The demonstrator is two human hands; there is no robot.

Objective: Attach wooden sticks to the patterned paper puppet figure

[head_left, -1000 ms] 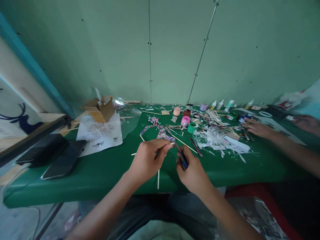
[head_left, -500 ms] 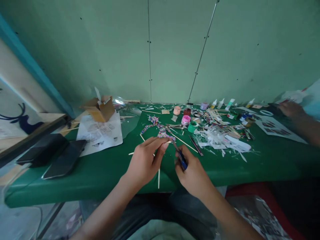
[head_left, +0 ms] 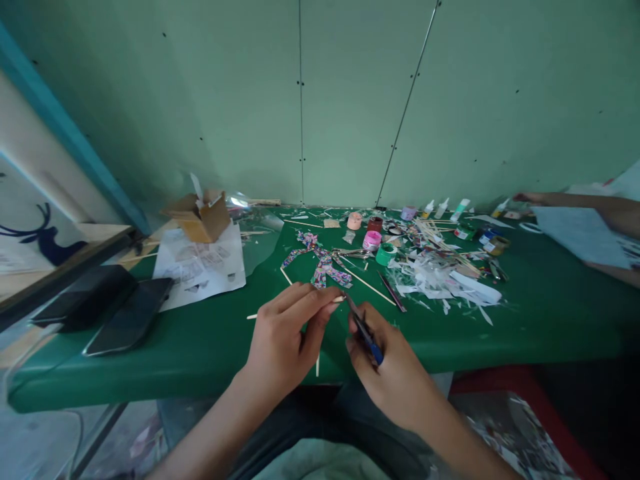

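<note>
My left hand (head_left: 287, 327) is closed around a thin wooden stick (head_left: 339, 299). One end of the stick shows just past my fingertips, and a pale length pokes out on the left side. In my closed right hand (head_left: 387, 353) is a blue-handled knife (head_left: 363, 325), its grey blade angled up to the stick's tip; whether the edge touches it I cannot tell. Just beyond my hands, a flat figure (head_left: 320, 259) covered in multicoloured scraps lies on the green table (head_left: 210, 360). Loose sticks (head_left: 370, 287) lie beside it.
Paint jars (head_left: 372, 241), a dark pen-like tool (head_left: 392, 291) and a heap of white paper scraps (head_left: 425, 277) lie right of centre. A cardboard box (head_left: 203, 219), printed sheet (head_left: 200, 267) and black phone (head_left: 129, 317) occupy the left. Another person's arm (head_left: 590, 201) reaches in at right, near a paper sheet (head_left: 575, 233).
Both my hands, with the stick and knife, have come slightly nearer to me, uncovering the figure's lower part. At right, the other person's arm has shifted and a paper sheet is now raised.
</note>
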